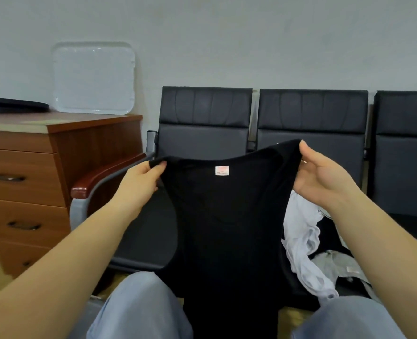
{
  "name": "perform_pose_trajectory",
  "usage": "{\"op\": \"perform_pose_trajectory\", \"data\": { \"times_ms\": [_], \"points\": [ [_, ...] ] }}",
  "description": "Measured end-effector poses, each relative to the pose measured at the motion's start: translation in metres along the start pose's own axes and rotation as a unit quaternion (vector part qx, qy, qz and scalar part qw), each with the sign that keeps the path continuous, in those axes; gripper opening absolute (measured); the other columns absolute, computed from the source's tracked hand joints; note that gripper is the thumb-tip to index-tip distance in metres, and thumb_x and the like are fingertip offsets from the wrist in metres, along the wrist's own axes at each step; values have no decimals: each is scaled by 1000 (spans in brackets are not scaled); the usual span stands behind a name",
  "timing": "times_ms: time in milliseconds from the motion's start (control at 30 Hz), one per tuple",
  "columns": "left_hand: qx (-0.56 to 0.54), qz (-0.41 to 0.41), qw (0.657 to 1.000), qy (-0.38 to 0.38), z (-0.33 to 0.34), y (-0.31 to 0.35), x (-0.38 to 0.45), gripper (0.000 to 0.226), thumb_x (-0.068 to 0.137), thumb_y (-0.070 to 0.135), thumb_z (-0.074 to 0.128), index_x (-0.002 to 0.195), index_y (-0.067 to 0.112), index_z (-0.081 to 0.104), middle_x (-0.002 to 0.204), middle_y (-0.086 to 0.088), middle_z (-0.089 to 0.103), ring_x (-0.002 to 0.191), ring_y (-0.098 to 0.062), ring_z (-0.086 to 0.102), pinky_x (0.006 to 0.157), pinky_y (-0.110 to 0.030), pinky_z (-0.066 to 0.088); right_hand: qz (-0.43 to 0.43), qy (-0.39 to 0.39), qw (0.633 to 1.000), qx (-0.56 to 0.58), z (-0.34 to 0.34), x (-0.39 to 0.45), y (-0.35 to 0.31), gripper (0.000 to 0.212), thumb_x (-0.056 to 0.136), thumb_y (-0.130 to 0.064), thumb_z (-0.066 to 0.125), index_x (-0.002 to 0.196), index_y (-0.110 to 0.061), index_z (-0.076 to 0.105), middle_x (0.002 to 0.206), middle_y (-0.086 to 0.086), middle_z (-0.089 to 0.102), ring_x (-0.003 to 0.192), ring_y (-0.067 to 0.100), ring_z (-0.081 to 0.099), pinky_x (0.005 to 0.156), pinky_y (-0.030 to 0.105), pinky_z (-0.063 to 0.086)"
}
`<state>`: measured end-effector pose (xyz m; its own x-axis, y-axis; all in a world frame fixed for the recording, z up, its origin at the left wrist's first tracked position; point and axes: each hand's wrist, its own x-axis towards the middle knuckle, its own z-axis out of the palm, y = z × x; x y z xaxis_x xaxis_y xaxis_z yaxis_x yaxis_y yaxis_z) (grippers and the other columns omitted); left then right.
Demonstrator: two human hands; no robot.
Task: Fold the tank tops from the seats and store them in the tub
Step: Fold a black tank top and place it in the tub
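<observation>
The step in hand is opening out one garment before the fold. The left hand (142,177) pinches one shoulder strap of the black tank top (227,216), and the right hand (322,177) curls around the other strap, so it hangs at the centre of the frame over the knees. More tank tops (307,245) lie on the seat (139,245) at lower right. Next, I think, it must be laid flat somewhere. I see no tub.

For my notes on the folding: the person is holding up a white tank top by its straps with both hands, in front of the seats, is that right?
Not quite: the head view shows the tank top held up by the left hand and right hand is black. The white clothes lie on the seat behind.
</observation>
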<state>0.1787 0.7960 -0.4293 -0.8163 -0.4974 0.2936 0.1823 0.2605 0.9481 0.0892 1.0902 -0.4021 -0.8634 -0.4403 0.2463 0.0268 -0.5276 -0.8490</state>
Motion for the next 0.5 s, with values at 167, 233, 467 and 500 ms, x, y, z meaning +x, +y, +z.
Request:
{"op": "perform_pose_trajectory", "data": {
  "times_ms": [167, 233, 467, 500],
  "points": [
    [-36, -43, 997, -46, -12, 3, 6, 23, 102, 27, 43, 113, 16, 60, 102, -2, 66, 94, -21, 64, 69, -30, 52, 14, -65, 997, -30, -2, -5, 7, 27, 87, -28, 51, 91, -20, 76, 97, -1, 71, 92, 16, 69, 83, 33, 57],
    [17, -71, 996, -53, -16, 4, 12, 26, 102, 31, 44, 107, 11, 61, 96, -7, 66, 81, -22, 65, 58, -29, 52, 24, -74, 994, -74, -5, -2, 9, 28, 87, -26, 50, 106, -20, 69, 100, -3, 70, 87, 13, 67, 76, 27, 57],
    [266, -98, 956, -77, -18, -27, 37, 36, 104, 36, 38, 99, 4, 53, 53, -7, 59, 41, -16, 47, 42, -24, 39, -7, -10, 923, -384, -26, 24, 56, 43, 95, -11, 54, 137, -22, 52, 109, -15, 70, 90, 5, 61, 82, 24, 41],
    [224, -129, 962, -90, -15, -37, 41, 38, 104, 35, 38, 117, 1, 49, 53, -7, 63, 38, -15, 51, 39, -23, 41, 2, -4, 912, -410, -29, 28, 68, 46, 95, -9, 56, 138, -22, 50, 103, -14, 71, 75, 5, 57, 75, 23, 41]
  ]
}}
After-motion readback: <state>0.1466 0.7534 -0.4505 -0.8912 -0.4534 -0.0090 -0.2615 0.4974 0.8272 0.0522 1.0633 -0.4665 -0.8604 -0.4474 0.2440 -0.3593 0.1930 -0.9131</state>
